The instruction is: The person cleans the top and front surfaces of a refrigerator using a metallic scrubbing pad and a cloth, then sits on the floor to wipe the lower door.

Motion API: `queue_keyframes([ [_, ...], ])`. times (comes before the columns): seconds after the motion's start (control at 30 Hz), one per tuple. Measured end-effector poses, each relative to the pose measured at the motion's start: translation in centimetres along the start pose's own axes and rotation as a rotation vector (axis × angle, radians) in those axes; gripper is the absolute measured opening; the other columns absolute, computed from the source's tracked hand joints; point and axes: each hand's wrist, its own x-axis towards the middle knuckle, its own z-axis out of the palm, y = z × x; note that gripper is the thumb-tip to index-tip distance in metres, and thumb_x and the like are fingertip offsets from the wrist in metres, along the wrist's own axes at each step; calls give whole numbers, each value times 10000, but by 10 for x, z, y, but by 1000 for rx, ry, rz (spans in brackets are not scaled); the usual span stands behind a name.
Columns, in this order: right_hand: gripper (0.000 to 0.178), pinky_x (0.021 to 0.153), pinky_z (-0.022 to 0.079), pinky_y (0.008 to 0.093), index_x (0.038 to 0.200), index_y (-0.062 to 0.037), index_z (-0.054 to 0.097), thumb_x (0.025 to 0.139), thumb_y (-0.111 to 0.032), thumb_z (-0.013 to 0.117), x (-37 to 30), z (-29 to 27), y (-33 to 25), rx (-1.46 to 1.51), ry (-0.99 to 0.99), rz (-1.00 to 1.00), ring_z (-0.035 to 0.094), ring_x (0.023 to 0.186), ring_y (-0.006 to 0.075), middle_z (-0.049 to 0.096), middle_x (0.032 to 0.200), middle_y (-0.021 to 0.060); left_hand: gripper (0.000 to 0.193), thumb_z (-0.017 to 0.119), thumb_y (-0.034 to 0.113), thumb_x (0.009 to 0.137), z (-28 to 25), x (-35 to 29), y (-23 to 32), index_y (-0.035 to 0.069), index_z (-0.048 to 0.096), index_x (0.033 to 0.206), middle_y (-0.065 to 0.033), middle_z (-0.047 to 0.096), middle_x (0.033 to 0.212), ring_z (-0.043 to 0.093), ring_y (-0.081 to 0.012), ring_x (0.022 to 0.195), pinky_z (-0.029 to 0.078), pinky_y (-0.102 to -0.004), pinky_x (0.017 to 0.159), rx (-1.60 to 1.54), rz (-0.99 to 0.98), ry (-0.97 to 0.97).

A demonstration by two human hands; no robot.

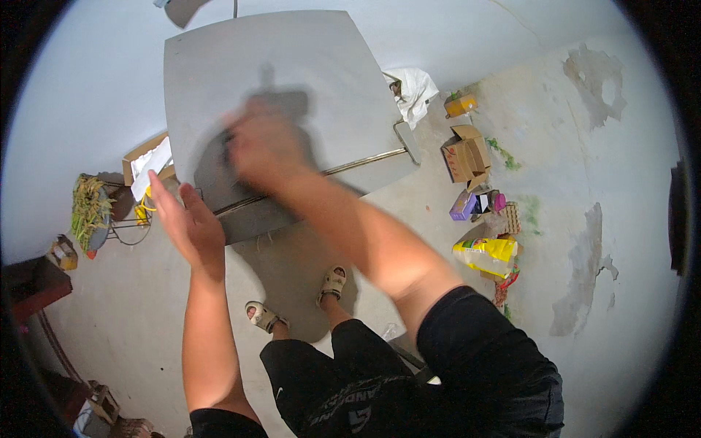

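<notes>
Nearest, one black right sleeve (482,358). Two hands: left hand (193,226) flat, fingers extended, gripping nothing visible; right hand (266,146) blurred, cannot tell grip. One grey table (292,44), beneath right hand, beside left hand. Left carton (130,164) with white material (155,155) inside; right carton (467,160), contents unclear.

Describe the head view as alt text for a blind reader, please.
A person's motion-blurred right hand is over a grey tabletop, its grip unclear; the open left hand is by the near left corner. To the right, an open cardboard box and yellow bag sit on the floor.
</notes>
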Motion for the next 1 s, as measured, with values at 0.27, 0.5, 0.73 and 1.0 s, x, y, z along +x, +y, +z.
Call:
queue_keyframes([
  [0.27, 418, 1206, 344, 533, 1259, -13, 704, 964, -294, 613, -26, -18, 143, -237, 415, 195, 476, 1427, 430, 610, 1427, 234, 546, 492, 252, 1091, 12, 7, 24, -69, 445, 1530, -300, 548, 1482, 541, -445, 1358, 432, -458, 1129, 10, -246, -306],
  [0.5, 541, 1206, 338, 563, 1320, -39, 654, 863, -320, 726, -30, 51, 9, -10, 406, -185, 514, 1394, 400, 601, 1412, 234, 557, 469, 209, 1091, 17, 7, 5, -134, 405, 1524, -351, 519, 1489, 515, -474, 1374, 408, -486, 1148, 14, -214, -429],
  [0.73, 420, 1020, 458, 576, 1318, -41, 638, 1027, -297, 477, -56, -61, 243, -724, 550, 321, 578, 1262, 384, 605, 1380, 175, 572, 479, 224, 1088, 21, -1, 5, -149, 398, 1514, -361, 526, 1468, 528, -485, 1349, 429, -492, 1123, 150, 8, -375],
  [1.0, 483, 1061, 479, 499, 1293, -17, 634, 991, -388, 567, 25, -47, 56, 54, 78, 517, 610, 1250, 370, 629, 1343, 226, 593, 472, 235, 1091, 0, 14, 9, -122, 357, 1550, -334, 511, 1492, 509, -483, 1362, 433, -497, 1117, 247, -104, -403],
])
